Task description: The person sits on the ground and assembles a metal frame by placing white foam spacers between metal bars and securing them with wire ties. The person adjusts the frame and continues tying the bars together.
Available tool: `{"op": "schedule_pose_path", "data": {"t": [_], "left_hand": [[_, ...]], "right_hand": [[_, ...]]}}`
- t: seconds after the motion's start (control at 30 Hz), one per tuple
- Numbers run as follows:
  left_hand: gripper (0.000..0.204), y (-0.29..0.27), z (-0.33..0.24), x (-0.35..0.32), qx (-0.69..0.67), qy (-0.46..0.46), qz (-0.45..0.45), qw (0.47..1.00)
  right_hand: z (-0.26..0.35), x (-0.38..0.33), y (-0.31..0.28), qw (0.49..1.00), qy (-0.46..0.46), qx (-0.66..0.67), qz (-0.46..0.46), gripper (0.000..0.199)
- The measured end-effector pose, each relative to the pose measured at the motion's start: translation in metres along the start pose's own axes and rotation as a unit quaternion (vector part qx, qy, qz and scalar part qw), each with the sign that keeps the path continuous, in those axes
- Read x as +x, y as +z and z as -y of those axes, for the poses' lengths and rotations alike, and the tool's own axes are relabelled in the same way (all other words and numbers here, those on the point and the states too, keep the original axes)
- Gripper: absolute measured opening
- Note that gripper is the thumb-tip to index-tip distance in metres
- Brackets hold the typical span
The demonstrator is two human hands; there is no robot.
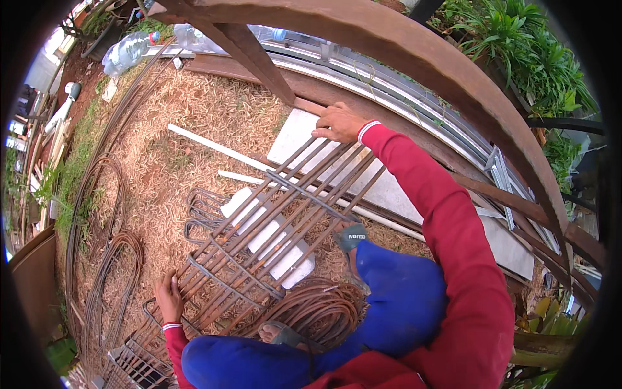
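Several rusty steel reinforcing rods (295, 201) lie side by side, slanting across the middle, with square bent-steel stirrups (233, 267) around them. My right hand (341, 123) is at their far ends, fingers curled down on an outer rod. At the near left, my left hand (170, 298) has its bent fingers against the rod ends; its grip is partly hidden. Another stirrup bar (304, 194) crosses the rods nearer my right hand. Beneath the rods a white block (275, 241) shows through the gaps.
A coil of rusty rod (327, 308) lies by my sandalled feet. Loose stirrups (206, 206) and white pipes (214, 149) lie on the straw-covered ground. A brown curved-looking beam (414, 42) spans overhead. Long bent rods (81, 214) run along the left; plastic bottles (129, 53) lie beyond.
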State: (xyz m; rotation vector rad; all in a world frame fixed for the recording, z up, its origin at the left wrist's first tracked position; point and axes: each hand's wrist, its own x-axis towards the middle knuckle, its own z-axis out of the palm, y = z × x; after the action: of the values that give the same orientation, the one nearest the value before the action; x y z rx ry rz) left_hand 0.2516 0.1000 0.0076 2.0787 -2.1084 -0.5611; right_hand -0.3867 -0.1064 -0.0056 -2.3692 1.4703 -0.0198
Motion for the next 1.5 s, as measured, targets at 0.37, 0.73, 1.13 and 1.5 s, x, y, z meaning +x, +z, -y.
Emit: {"op": "schedule_pose_path", "data": {"t": [0.37,0.73,1.13,1.5], "left_hand": [[0.022,0.015,0.005,0.033,-0.15,-0.034,0.028,0.988],[0.017,0.013,0.001,0.027,-0.147,-0.008,0.006,0.989],[0.015,0.012,0.003,0.026,-0.092,-0.045,0.002,0.995],[0.017,0.01,0.027,0.015,-0.14,-0.067,0.019,0.988]], "right_hand": [[0.016,0.011,0.002,0.991,0.06,0.12,0.009,0.056],[0.024,0.008,0.01,0.989,0.064,0.119,-0.055,0.045],[0.02,0.008,0.027,0.987,0.061,0.14,-0.053,0.042],[0.056,0.011,0.008,0.992,0.072,0.094,-0.032,0.047]]}}
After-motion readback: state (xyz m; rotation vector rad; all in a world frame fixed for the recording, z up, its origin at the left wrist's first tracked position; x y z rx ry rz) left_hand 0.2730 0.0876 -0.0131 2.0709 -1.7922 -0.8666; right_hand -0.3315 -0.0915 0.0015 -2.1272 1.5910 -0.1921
